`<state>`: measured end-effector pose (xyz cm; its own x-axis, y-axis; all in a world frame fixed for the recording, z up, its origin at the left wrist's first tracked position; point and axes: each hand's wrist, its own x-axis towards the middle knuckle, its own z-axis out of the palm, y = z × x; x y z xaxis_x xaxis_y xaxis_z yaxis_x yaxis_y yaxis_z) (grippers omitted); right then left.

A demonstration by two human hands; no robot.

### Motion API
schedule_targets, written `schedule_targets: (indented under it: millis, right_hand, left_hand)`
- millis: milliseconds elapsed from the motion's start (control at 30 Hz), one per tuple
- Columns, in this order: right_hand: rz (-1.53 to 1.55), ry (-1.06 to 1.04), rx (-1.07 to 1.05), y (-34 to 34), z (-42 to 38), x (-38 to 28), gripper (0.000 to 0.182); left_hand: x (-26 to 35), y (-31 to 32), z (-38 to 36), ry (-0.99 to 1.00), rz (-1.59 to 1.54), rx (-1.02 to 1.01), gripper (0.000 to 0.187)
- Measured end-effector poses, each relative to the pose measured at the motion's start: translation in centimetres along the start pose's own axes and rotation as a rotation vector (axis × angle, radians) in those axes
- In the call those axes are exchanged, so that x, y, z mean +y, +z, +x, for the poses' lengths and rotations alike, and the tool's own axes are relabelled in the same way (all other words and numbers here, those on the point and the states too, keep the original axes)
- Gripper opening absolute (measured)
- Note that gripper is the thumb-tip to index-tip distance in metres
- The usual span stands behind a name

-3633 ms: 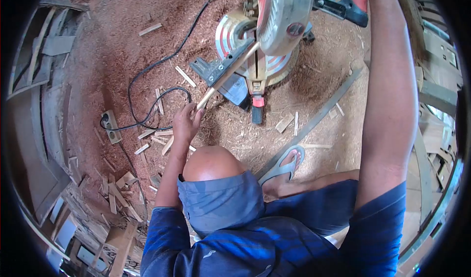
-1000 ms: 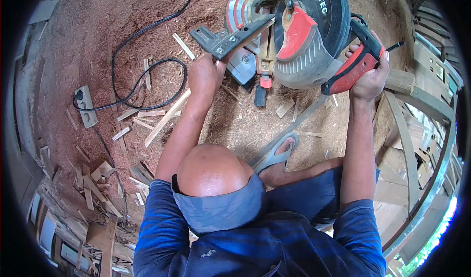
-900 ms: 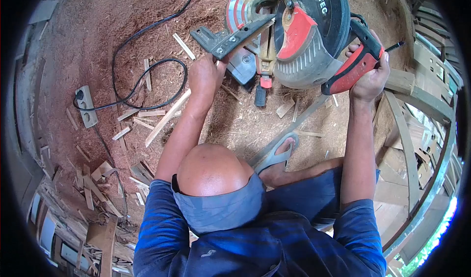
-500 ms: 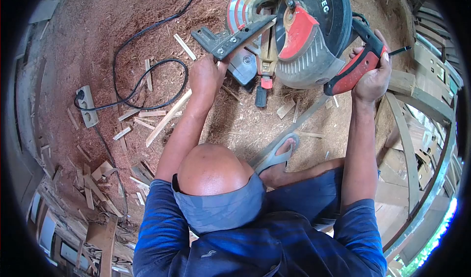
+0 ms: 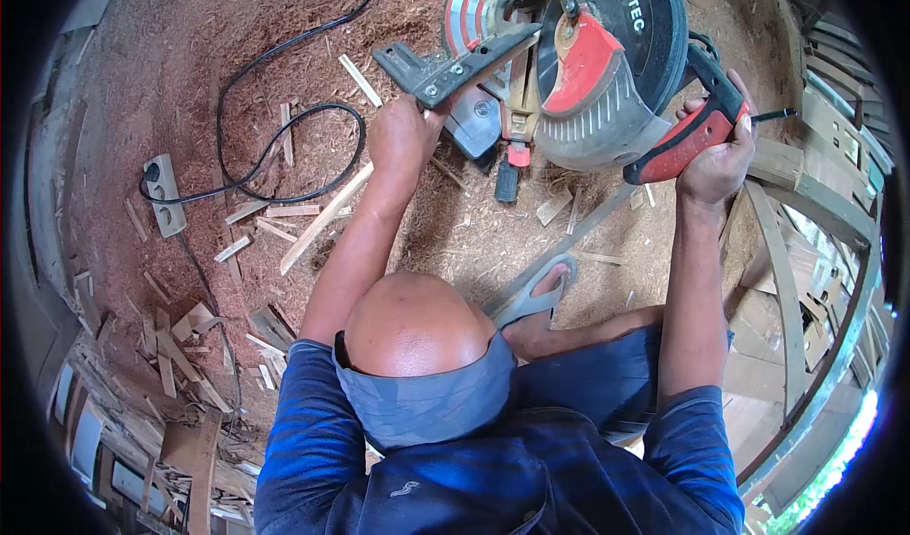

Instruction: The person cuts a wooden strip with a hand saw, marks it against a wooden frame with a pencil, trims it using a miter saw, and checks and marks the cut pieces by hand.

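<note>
My right hand (image 5: 716, 161) is closed around the red and black handle (image 5: 690, 145) of a miter saw (image 5: 607, 71) marked BITEC. The saw's round dark guard stands beside the angled black fence (image 5: 474, 66). My left hand (image 5: 401, 137) is closed at the fence's near end. A thin pale edge of a wooden strip (image 5: 517, 50) shows along the fence and runs toward these fingers; most of it is hidden. The saw's base (image 5: 474, 123) and a black clamp knob (image 5: 506, 184) sit between my hands. The blade's cutting edge is hidden.
A black cable (image 5: 308, 199) loops over sawdust to a white socket strip (image 5: 166, 194). A long wooden strip (image 5: 322, 222) lies by my left forearm. Offcuts (image 5: 175, 345) pile up at left. Curved wooden framing (image 5: 806, 194) stands at right. A sandaled foot (image 5: 540, 303) rests below the saw.
The saw guard and fence sit slightly farther right in view, while the socket strip sits slightly left and higher. Both hands keep their grip, with barely any movement.
</note>
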<state>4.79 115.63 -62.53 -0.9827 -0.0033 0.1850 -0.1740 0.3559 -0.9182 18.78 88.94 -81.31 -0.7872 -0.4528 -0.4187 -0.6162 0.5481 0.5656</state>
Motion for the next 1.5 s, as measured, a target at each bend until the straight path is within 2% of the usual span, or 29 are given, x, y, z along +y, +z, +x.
schedule_targets:
  millis: [133,233,433,533,733,833,1033,1233,1333,1500]
  right_hand:
    - [0.006,0.003,0.002,0.0,-0.5,0.3,0.058]
    - [-0.008,0.0,0.003,0.0,-0.6,0.5,0.058]
    - [-0.065,-0.012,0.007,0.3,-1.1,0.5,0.058]
    - [-0.059,-0.021,0.013,0.2,-1.1,0.8,0.058]
    - [-0.057,-0.023,0.03,0.3,-1.3,1.0,0.058]
    - [-0.064,-0.022,0.026,0.3,-1.5,1.0,0.058]
    - [-0.048,-0.023,0.024,0.1,-1.8,1.6,0.059]
    - [-0.061,-0.046,0.028,0.2,-2.0,2.0,0.059]
    - [-0.066,-0.046,0.029,0.2,-2.1,2.1,0.059]
    - [-0.049,-0.066,0.058,0.5,-2.3,2.4,0.059]
  left_hand:
    - [-0.4,0.4,0.1,0.017,0.022,0.014,0.052]
    - [-0.8,0.7,0.1,0.068,0.01,0.045,0.062]
    - [-0.8,0.8,0.2,0.048,0.003,0.033,0.061]
    - [0.1,0.0,0.0,-0.035,0.023,-0.02,0.046]
    - [-0.2,0.3,0.1,-0.017,0.004,0.0,0.045]
    - [-0.7,0.7,0.2,0.021,-0.003,0.02,0.052]
    - [-0.3,0.2,-0.1,0.008,-0.028,0.018,0.045]
    - [-0.7,0.8,0.2,0.027,-0.006,0.032,0.052]
    - [0.1,0.0,0.0,-0.027,-0.033,-0.01,0.044]
    - [0.0,0.1,0.0,-0.027,-0.024,-0.01,0.045]
